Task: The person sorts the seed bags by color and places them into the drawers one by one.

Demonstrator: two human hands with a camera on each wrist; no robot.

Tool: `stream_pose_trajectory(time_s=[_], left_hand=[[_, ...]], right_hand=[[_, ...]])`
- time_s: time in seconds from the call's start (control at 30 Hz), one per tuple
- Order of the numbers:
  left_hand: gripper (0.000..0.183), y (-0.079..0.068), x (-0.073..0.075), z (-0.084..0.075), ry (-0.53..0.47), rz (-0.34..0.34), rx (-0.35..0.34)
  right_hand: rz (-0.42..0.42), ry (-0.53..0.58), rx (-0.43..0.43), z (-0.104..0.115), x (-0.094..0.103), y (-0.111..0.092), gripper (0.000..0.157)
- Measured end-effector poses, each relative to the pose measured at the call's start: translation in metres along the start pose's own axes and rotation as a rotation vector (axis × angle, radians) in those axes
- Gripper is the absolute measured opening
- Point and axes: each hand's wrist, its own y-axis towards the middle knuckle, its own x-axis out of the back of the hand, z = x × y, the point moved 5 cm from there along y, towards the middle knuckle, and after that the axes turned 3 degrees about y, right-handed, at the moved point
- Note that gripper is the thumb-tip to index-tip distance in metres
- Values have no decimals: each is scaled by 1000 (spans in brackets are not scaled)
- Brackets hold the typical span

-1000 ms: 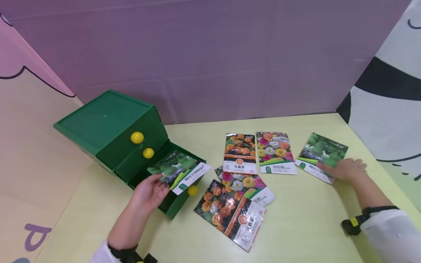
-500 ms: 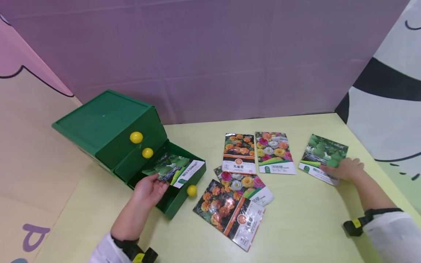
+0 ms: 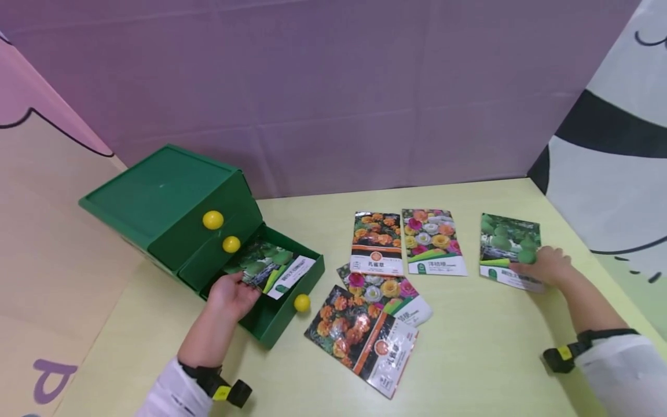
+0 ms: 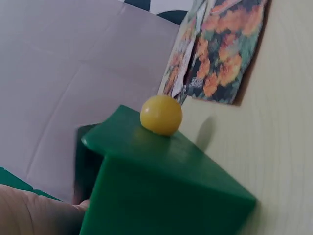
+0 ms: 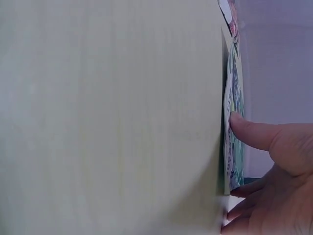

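My left hand (image 3: 231, 296) pinches the near left edge of a green-fruit seed packet (image 3: 276, 263), with the thumb over its top. That packet lies tilted within the pulled-out bottom drawer (image 3: 281, 324) of a green drawer box (image 3: 172, 191). In the left wrist view the drawer front (image 4: 156, 152) hides most of this hand. My right hand (image 3: 549, 266) grips the lower right corner of a matching green-fruit seed packet (image 3: 508, 246) on the table. The right wrist view shows the thumb (image 5: 254, 132) on that packet's face and the other fingers at its edge.
Left of this packet lie a flower seed packet (image 3: 432, 240) and a marigold seed packet (image 3: 376, 234) side by side. Nearer me, another marigold packet (image 3: 359, 333) overlaps another flower packet (image 3: 403, 298). A yellow ball knob (image 3: 302, 303) sticks out from the drawer. A purple cloth (image 3: 333, 104) hangs behind.
My left hand has lowered its packet into the drawer, moving slightly left. My right hand has turned its packet until its sides stand nearly straight in the head view.
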Motion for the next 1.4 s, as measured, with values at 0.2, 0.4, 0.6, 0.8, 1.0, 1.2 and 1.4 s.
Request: stream_pose_trajectory(time_s=[0.2,0.4,0.6,0.8,1.0,1.2,1.4], left_hand=[[48,2,2,1,124,5,6],[53,-1,1,1,223,-1,-33],[63,-6,-3,2,237,-48,-124],[68,-11,-4,1,241,-101,-197],[78,-15,-2,-2,298,-194,-255],[76,-18,-5,0,317,-202,-272],[70,-23,-17,6,370,-145,-236]], right_hand=[[-6,30,-6,1,1,0,94],[-57,128,-26,2,1,-1,91],[-81,262,-4,5,-1,-2,99],[-176,281,49,13,0,-2,93],[-243,317,14,15,2,-5,86],[-305,358,23,11,6,-8,82],[-330,384,24,7,10,-10,82]])
